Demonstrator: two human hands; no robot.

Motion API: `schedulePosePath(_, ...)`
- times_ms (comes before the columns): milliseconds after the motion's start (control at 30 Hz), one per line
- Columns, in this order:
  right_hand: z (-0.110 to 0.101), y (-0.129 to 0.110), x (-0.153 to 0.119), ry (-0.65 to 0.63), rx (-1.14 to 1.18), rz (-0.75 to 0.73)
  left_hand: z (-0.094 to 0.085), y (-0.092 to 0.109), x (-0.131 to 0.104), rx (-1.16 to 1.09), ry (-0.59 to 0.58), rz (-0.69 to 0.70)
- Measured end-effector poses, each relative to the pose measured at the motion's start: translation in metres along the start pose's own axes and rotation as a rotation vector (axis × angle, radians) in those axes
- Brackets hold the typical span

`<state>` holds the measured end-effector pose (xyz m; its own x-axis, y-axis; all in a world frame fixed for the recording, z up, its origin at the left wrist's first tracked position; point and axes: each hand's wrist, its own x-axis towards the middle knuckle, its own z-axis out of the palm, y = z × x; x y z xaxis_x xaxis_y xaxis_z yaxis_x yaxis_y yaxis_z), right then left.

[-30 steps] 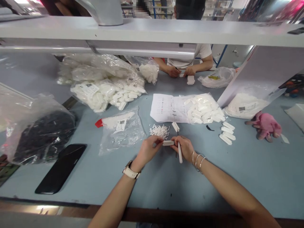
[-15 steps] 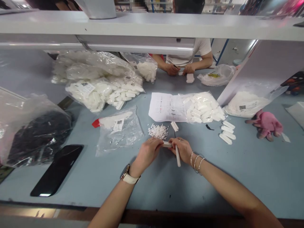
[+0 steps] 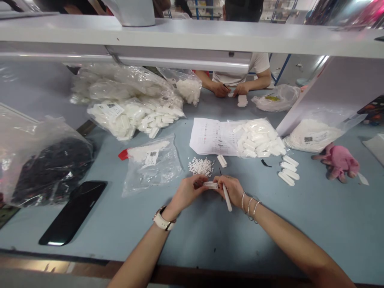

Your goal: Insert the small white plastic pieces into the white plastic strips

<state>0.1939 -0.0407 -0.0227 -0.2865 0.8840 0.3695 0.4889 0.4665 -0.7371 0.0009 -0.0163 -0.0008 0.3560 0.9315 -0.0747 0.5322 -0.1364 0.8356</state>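
Just in front of the pile of tiny white pegs (image 3: 201, 166), my left hand (image 3: 189, 193) pinches one end of a small white oblong plastic piece (image 3: 211, 185). My right hand (image 3: 230, 188) is closed at the piece's other end and also grips a white rod-like stick (image 3: 227, 199) that points toward me. A thin dark pointed tool pokes out above and below the right fingers; whether it joins the white stick I cannot tell. Beyond the hands lies a white block of pieces (image 3: 222, 161).
Bags of white pieces (image 3: 136, 118) lie back left, another bag (image 3: 260, 138) partly over a printed sheet (image 3: 207, 136). Loose white pieces (image 3: 289, 170) and a pink plush toy (image 3: 340, 162) are right; a black phone (image 3: 73, 213) is left. A co-worker's hands (image 3: 222, 89) work beyond the overhead shelf (image 3: 192, 34).
The view has shifted slightly. The white piece has been turned between my fingers, showing a different, grooved-looking face. My left fingers have changed their grip; the right hand still holds the stick.
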Motion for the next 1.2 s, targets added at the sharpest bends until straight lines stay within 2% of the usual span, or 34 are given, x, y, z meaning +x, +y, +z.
schedulePosePath(133,0.001,-0.001,0.0,0.006,0.028,0.026,0.0,0.0,0.002,-0.137,-0.039,-0.028)
schedulePosePath(233,0.001,0.0,0.0,0.002,0.056,0.048,0.001,0.001,0.003,-0.157,-0.06,-0.028)
schedulePosePath(433,0.0,0.001,0.001,0.033,0.093,0.048,0.002,0.008,-0.003,0.0,-0.007,0.008)
schedulePosePath(567,-0.001,-0.002,0.001,0.058,0.125,0.115,0.0,0.007,-0.002,0.043,-0.079,0.045)
schedulePosePath(700,-0.004,-0.006,0.001,0.046,0.128,0.154,0.001,0.006,-0.001,0.172,-0.03,0.165)
schedulePosePath(833,-0.015,-0.004,0.008,-0.007,0.055,0.089,0.001,0.006,-0.001,0.283,0.014,0.218)
schedulePosePath(967,-0.019,0.006,0.029,0.044,-0.146,0.094,-0.001,0.004,-0.001,0.336,0.02,0.226)
schedulePosePath(1067,-0.016,0.012,0.046,-0.089,-0.363,0.012,-0.001,0.003,-0.001,0.346,0.027,0.222)
schedulePosePath(1200,-0.009,0.011,0.056,-0.199,-0.525,0.046,0.0,0.003,0.0,0.344,0.018,0.216)
